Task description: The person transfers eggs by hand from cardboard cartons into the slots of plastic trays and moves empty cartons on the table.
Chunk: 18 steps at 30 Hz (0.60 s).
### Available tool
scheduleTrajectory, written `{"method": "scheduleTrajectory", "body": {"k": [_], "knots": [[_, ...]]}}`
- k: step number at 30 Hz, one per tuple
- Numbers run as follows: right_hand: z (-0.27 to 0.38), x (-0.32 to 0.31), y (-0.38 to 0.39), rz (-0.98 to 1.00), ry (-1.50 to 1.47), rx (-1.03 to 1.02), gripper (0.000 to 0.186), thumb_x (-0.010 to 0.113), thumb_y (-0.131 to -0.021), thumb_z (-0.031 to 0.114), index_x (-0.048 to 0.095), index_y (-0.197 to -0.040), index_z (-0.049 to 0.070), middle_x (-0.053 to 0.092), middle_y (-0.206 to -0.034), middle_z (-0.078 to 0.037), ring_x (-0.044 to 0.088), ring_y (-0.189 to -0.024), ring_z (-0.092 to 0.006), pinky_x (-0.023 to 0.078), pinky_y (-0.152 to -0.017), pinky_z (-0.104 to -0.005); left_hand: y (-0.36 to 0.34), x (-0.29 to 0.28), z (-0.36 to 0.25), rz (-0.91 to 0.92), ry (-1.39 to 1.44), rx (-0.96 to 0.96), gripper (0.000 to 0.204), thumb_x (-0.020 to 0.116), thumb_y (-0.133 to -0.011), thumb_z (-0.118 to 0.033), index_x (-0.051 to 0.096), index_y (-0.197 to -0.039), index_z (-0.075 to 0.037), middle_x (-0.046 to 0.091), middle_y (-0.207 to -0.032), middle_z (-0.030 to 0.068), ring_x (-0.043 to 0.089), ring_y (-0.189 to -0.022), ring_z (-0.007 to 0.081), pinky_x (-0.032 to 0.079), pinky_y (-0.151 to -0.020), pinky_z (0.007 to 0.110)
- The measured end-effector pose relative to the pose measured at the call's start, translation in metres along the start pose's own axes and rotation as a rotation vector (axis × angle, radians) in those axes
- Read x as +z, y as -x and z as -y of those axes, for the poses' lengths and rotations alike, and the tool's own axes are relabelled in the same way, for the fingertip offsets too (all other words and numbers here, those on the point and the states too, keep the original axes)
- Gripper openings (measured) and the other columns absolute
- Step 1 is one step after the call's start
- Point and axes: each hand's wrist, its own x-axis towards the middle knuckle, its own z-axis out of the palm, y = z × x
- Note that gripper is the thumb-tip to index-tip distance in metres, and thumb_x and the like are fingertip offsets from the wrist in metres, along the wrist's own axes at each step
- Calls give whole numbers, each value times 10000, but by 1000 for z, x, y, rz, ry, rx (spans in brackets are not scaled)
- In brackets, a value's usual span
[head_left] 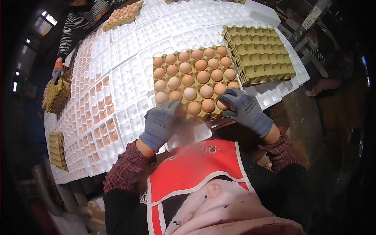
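A yellow-green pulp tray (pixel 159 66) full of brown and pale eggs (pixel 206 91) lies on white foam trays in front of me. My left hand (pixel 164 120), in a grey-blue coated glove, is closed on the tray's near-left corner, partly covering an egg. My right hand (pixel 244 109), gloved alike, curls over the near-right corner, its fingertips against eggs there; whether it grips an egg or only the tray is hard to tell. A stack of empty pulp trays (pixel 260 55) lies just right of the full one.
White foam trays (pixel 129 90) cover the table, some with eggs at left. A co-worker's gloved hand (pixel 57 72) touches a tray stack (pixel 56 94) at far left. Another egg tray (pixel 121 15) sits at the back, another pulp stack (pixel 56 150) at near left. Metal framework (pixel 309 35) stands right.
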Motion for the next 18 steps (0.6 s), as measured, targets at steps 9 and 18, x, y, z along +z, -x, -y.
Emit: {"method": "scheduleTrajectory", "body": {"k": [9,18], "knots": [[-49,-17,16,-304,-1258,481,478,767,-830,103,614,-1272,9,684,-1101,-72,673,-948,-130,571,-718,-257,0,-6,10,-53,1888,-332,474,618,-940,-249,568,-1332,14,544,-1405,115,578,-1186,194,478,-970,340],[-38,-18,-30,12,392,31,508,862,-643,206,646,-1094,120,535,-1323,-138,588,-1099,-375,534,-899,-450,-13,8,-42,-116,-215,-143,391,750,-743,-176,644,-1119,-148,507,-1297,141,566,-1061,355,563,-807,427]]}}
